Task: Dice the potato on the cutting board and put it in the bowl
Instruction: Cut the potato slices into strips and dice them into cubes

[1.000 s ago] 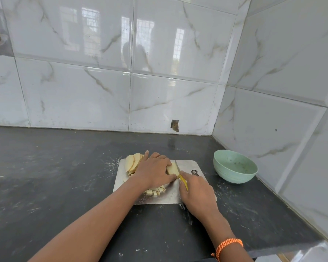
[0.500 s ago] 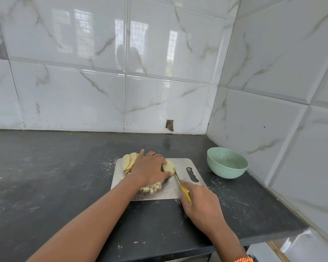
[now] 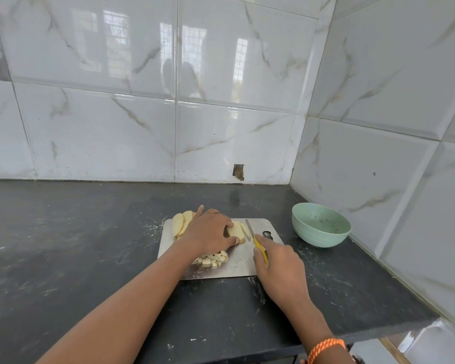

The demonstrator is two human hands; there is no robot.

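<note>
Fingers (image 3: 227,227) of the left hand (image 3: 210,231) curl over a potato piece (image 3: 235,230), pinning it to the board (image 3: 243,264); the right hand (image 3: 279,269) grips a yellow-handled knife (image 3: 256,241), blade just right of that piece; slices (image 3: 181,223) lie at the board's far left, dice (image 3: 213,258) at its near middle; the green bowl (image 3: 321,225) sits right of the board on the dark counter (image 3: 76,245).

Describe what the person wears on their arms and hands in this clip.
Both forearms are bare, with no sleeves or gloves showing. The right hand has an orange braided thread band at its wrist. The left hand shows no jewellery.
</note>
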